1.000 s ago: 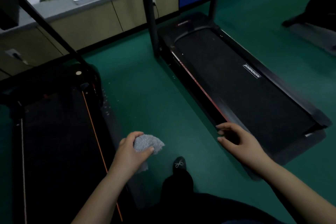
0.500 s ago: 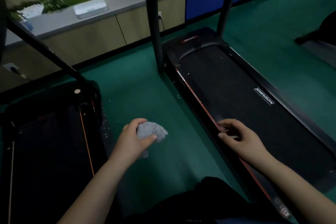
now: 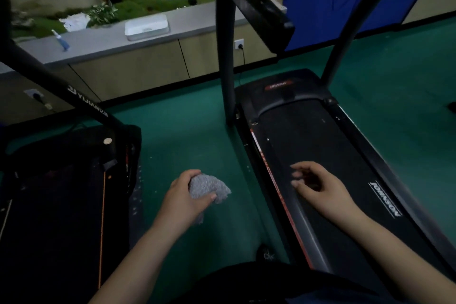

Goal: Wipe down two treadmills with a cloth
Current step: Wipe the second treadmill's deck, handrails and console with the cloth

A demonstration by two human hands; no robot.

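- green floor (image 3: pixel 187 145): landmark; both machines stand on it.
- right treadmill (image 3: pixel 328 155): right of the floor strip, long axis running from near right to far left; belt marked "johnson", same word on the front cover.
- left treadmill (image 3: pixel 61 205): left of the floor strip; upright marked "yijian".
- right hand (image 3: pixel 318 185): above the right treadmill's belt, fingers loosely curled, holding nothing.
- left hand (image 3: pixel 187 195): over the floor strip, gripping a bunched grey cloth (image 3: pixel 209 187).

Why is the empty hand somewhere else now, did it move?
Yes. The right hand moved from the treadmill's red-striped side rail inward, over the belt.
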